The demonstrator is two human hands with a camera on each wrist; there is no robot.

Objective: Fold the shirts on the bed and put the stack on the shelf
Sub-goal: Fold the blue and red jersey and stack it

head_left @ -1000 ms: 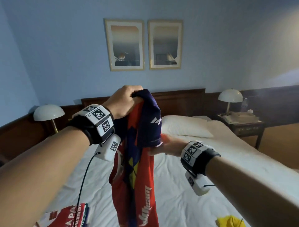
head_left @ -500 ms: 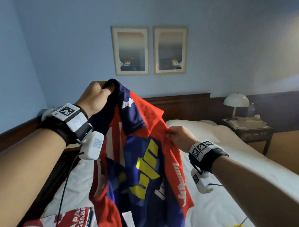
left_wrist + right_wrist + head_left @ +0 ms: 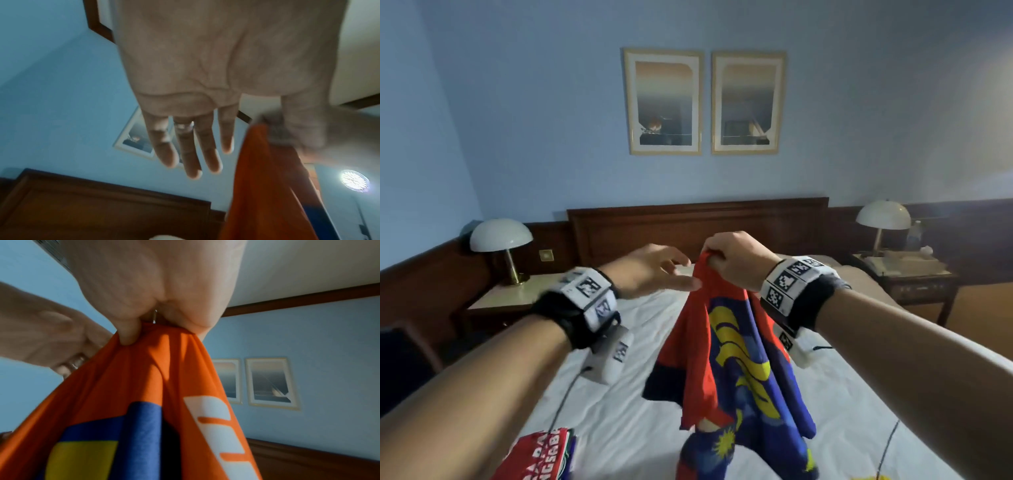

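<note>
A red-orange and blue shirt (image 3: 739, 359) with yellow print hangs above the white bed (image 3: 619, 428). My right hand (image 3: 726, 253) grips its top edge, with the cloth (image 3: 144, 386) bunched in the curled fingers. My left hand (image 3: 654, 270) is just left of that grip, fingers straight and spread, holding nothing; its thumb tip is close to the cloth (image 3: 252, 170). A folded red shirt (image 3: 537, 455) with white letters lies on the bed at the lower left.
A wooden headboard (image 3: 695, 226) stands against the blue wall, with a bedside table and a lamp (image 3: 500, 240) on the left and another lamp (image 3: 883, 219) on the right. Something yellow (image 3: 873, 477) lies at the bed's lower right edge. No shelf is in view.
My left hand let go of the shirt's dark collar end and came down beside the right hand. My right hand rose, and the shirt hangs bunched from it alone.
</note>
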